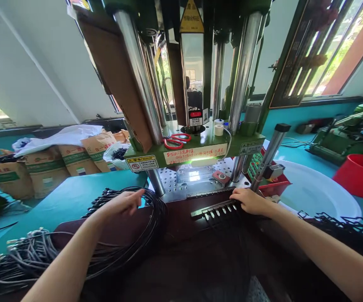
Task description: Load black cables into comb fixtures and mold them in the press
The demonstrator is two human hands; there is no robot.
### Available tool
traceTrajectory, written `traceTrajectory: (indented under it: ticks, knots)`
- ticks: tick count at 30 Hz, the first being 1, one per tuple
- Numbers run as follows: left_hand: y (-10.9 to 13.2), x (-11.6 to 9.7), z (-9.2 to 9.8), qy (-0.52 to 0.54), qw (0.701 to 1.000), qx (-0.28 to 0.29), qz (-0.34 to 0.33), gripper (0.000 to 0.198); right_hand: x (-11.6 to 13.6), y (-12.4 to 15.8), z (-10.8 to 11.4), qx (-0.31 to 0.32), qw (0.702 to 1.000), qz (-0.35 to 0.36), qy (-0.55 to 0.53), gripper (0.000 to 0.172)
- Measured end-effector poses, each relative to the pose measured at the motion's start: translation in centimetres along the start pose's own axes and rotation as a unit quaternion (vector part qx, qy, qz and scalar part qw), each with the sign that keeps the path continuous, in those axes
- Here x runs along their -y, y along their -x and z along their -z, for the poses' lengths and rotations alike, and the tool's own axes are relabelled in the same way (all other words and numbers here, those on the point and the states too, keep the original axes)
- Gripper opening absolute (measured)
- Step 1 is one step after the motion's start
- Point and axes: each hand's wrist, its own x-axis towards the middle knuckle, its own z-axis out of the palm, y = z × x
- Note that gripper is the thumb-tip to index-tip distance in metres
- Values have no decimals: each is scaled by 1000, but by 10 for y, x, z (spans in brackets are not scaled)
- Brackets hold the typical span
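Note:
My left hand (125,203) is over a coil of black cables (154,218) on the dark tabletop. Its fingers are curled together; whatever they may hold cannot be made out. My right hand (248,200) grips the right end of a dark metal strip fixture (214,208), its fingertips on the top. Several silvery cable ends (221,212) sit in a row along that strip, with thin black cables trailing toward me. Just behind the strip is the perforated metal bed (172,191) of a green press (206,147).
Red-handled scissors (177,141) lie on the press ledge. More grey and black cables (27,256) are heaped at left. A red tray (274,184) and a large white round tub (320,188) stand at right, near black wire-like parts (348,230). Steel columns (246,71) flank the press.

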Motion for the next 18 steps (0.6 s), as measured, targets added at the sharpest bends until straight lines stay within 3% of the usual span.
traceTrajectory:
  ticks: [3,5,7,9,13,16,18]
  knots:
    - [40,-50,-63,-130,979,75,-138,50,12,4,3,24,999,-7,45,41]
    - [67,-74,-112,-256,936,92,-221,41,16,1,6,41,997,-17,61,36]
    - [84,-86,-154,-314,906,115,-260,39,18,-5,12,54,996,-34,66,30]
    - [90,-90,-183,-313,904,112,-269,44,18,-13,20,58,995,-59,63,27]
    - [70,-96,-209,-213,938,114,-250,59,15,-32,42,28,993,-102,44,31]
    - [46,-111,-217,-52,971,174,-153,69,10,-52,56,2,993,-116,20,31]
    - [31,-124,-223,99,975,187,-73,68,6,-68,60,-11,992,-122,4,26]
